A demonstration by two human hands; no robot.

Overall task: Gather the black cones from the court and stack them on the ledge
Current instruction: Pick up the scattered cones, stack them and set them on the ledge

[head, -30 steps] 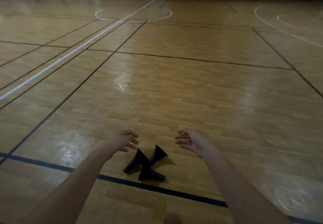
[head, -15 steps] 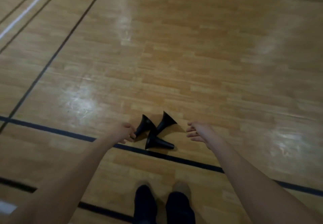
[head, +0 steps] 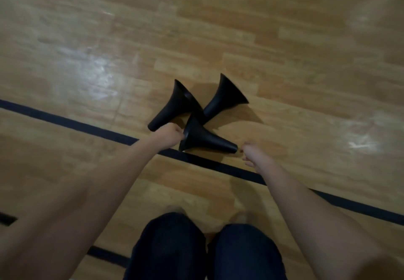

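Cone between left grip, right grip

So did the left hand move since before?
Yes. The left hand has closed in rightward up to the wide rim of the nearest cone, which lies just above the black floor line.

Three black cones lie tipped on their sides, clustered on the floor: left cone tip near-left, right cone base far-right, near cone tip pointing right.
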